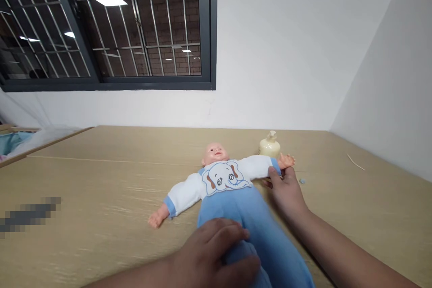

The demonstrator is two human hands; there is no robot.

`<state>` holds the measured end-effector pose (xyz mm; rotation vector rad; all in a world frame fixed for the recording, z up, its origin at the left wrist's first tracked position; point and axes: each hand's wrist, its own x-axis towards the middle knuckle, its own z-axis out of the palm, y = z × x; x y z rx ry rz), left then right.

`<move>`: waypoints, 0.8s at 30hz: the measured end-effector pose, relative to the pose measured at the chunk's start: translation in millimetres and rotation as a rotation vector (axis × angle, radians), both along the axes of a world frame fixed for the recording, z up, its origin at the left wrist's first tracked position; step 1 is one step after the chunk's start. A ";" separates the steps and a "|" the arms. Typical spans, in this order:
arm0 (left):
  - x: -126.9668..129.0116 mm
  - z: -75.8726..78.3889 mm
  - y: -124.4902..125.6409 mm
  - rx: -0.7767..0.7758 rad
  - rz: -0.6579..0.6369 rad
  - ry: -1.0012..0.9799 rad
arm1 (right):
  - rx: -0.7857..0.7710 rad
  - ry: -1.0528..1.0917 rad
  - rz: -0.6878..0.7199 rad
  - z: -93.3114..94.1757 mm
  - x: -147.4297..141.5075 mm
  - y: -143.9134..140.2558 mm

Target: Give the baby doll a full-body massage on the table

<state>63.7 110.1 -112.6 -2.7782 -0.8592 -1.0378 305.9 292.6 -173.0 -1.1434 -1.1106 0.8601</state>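
Observation:
A baby doll (216,154) lies on its back, arms spread wide, in a white top with an elephant face (227,177) and blue trousers (266,220). My right hand (286,189) is closed at the blue cuff (276,165) of the doll's arm on the right, thumb on the near side; its other fingers are partly hidden. Lower down, my left hand (216,252) curls over a trouser leg, thumb and fingers on either side of the blue cloth. The doll's other arm (185,200) rests free on the tabletop.
A cream pump bottle (269,145) stands behind the doll's arm on the wooden table (111,180). A small grey-blue bit (302,181) and a thin pale strip (355,162) lie to the right. White walls and a barred window (141,22) border the back; blurred pixels cover something at left.

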 end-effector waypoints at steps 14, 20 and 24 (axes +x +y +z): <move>-16.7 -23.6 21.8 -0.224 0.014 -0.442 | -0.005 -0.235 0.035 3.5 -1.8 -3.2; -20.8 -13.2 16.1 -0.417 -0.143 -0.324 | 0.193 -0.372 0.146 23.8 -13.8 -33.5; -20.5 2.3 13.8 -0.427 -0.243 -0.235 | 0.393 -0.702 0.265 34.4 -18.7 -56.3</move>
